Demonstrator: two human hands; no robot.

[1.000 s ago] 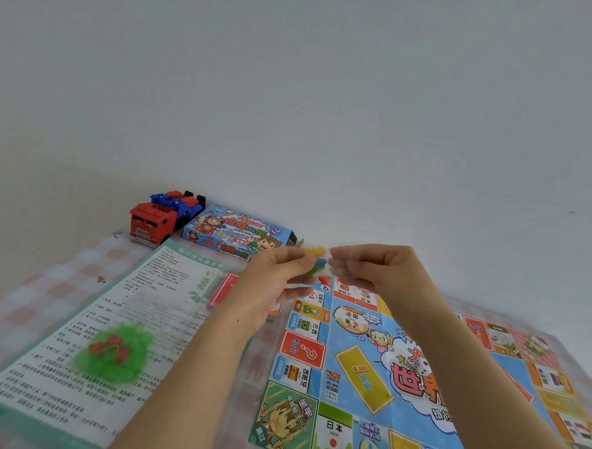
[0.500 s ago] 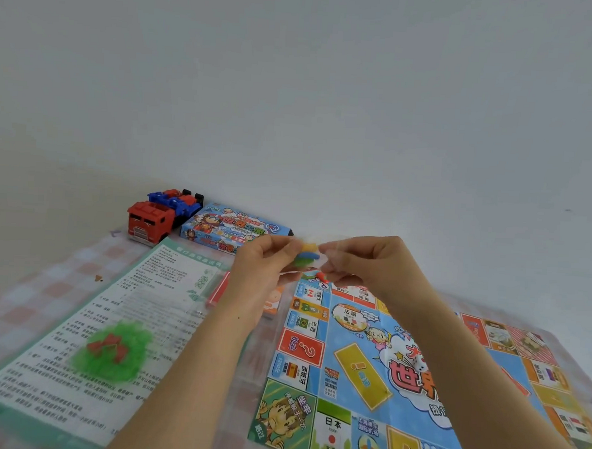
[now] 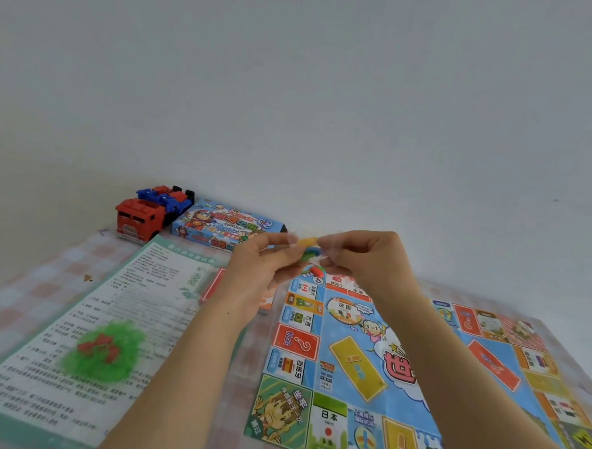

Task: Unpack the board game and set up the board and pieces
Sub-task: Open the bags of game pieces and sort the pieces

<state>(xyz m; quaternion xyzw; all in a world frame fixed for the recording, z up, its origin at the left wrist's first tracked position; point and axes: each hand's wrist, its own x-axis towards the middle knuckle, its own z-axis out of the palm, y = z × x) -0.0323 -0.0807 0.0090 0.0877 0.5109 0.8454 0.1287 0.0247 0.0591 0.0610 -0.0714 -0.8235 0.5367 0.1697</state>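
While both hands are raised over the far edge of the game board (image 3: 400, 367), a cluster of small playing pieces (image 3: 309, 247) is pinched between them in the head view. The cluster is gripped from one side by the curled fingers (image 3: 280, 239) of the left hand (image 3: 261, 274) and from the other by the thumb and fingers of the right hand (image 3: 365, 259). Yellow, green, blue and red parts are seen, but they are blurred, so their shapes cannot be told. The board is laid flat and unfolded on the right of the counter (image 3: 26, 296), which is covered by a checked cloth. An instruction sheet (image 3: 111, 317) is spread on the left, and a heap of green and red tokens (image 3: 104, 350) is set upon it. The game box (image 3: 226, 225) is placed at the far edge by the wall, with a red and blue toy truck (image 3: 147, 213) just beside it on the left. A red card stack (image 3: 212, 285), partly hidden by the left wrist, is found between sheet and board.
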